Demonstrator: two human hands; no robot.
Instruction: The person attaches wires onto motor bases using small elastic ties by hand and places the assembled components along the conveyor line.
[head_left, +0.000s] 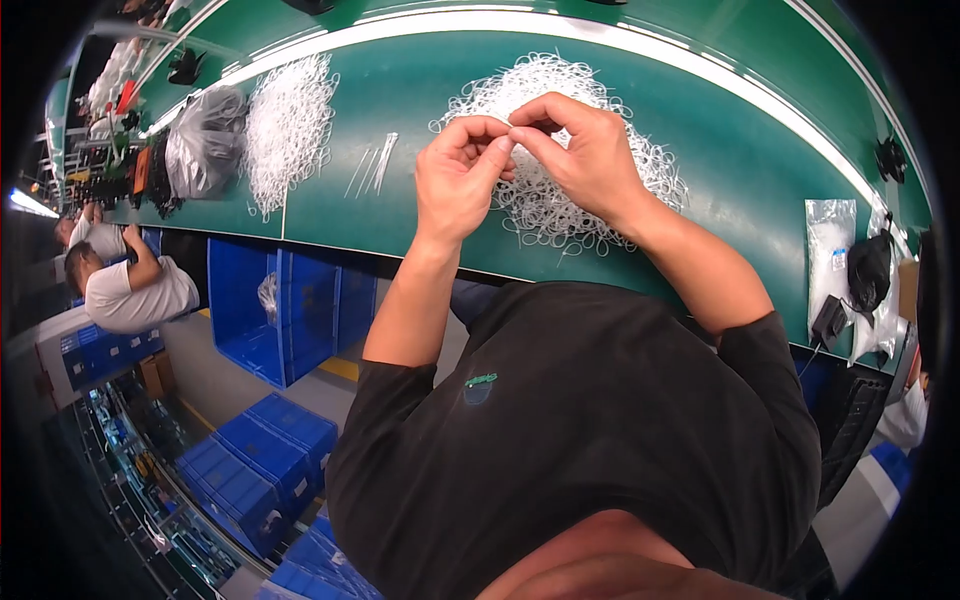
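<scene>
Over a large pile of looped white cable ties [560,215] on the green table, my two hands meet with their fingertips pinched together. My left hand [462,170] is closed, thumb against the index finger. My right hand [580,150] pinches at the same spot from the other side. Between them is a thin white cable tie [511,124], mostly covered by the fingers. A few straight cable ties [383,163] lie on the table to the left of my left hand.
A second pile of white cable ties [290,130] lies further left, beside a grey plastic bag [205,145]. Clear bags [830,250] and a black adapter [830,322] lie at the right end. Blue crates [265,465] stand below left. Another person [140,285] sits at the far left.
</scene>
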